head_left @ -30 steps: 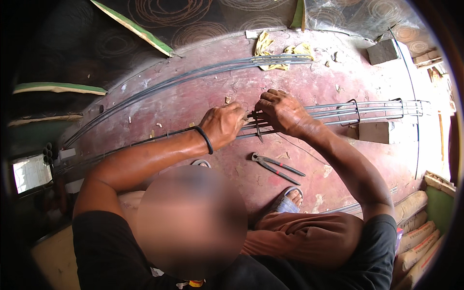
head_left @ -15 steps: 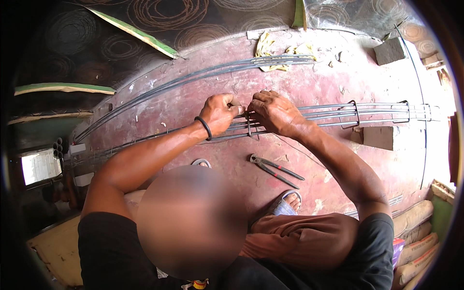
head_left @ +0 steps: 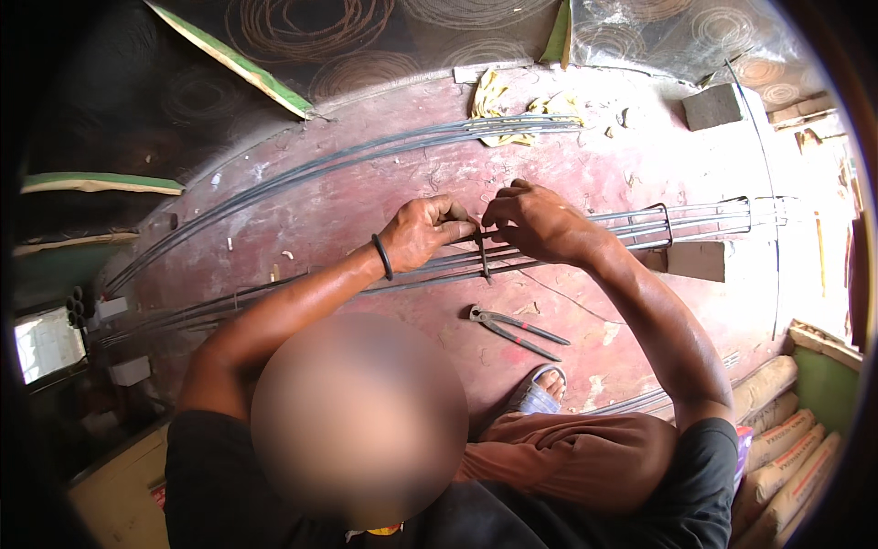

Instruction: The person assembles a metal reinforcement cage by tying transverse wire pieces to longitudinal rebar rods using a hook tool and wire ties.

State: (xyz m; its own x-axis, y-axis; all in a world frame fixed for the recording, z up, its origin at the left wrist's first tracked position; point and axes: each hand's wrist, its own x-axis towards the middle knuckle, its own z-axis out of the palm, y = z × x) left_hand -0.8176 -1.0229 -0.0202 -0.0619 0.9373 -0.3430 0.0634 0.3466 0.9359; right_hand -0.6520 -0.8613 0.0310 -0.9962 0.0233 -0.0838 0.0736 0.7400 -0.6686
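Observation:
A long bundle of steel rebars (head_left: 425,274) lies across the floor in front of me. A dark square stirrup (head_left: 485,260) stands around it between my hands. At the stirrup's upper corner, my left hand (head_left: 421,236) pinches with thumb and forefinger. Whatever lies in that pinch is too small to make out. My right hand (head_left: 546,224) hovers just right of the same corner, its fingers bent but parted, the thumb partly hidden. Pincers (head_left: 517,331) with dark handles and red marks lie on the floor below the stirrup.
More stirrups (head_left: 666,225) sit farther right on the bars, beside a concrete block (head_left: 697,261). Another rebar bundle (head_left: 302,169) crosses the floor beyond. A second block (head_left: 712,107) stands at the far right. Filled paper sacks (head_left: 777,444) are stacked at the lower right.
The view has shifted slightly. The stirrup between my hands has moved a little to the right along the bars. My right hand's fingers have loosened and drawn away from my left hand.

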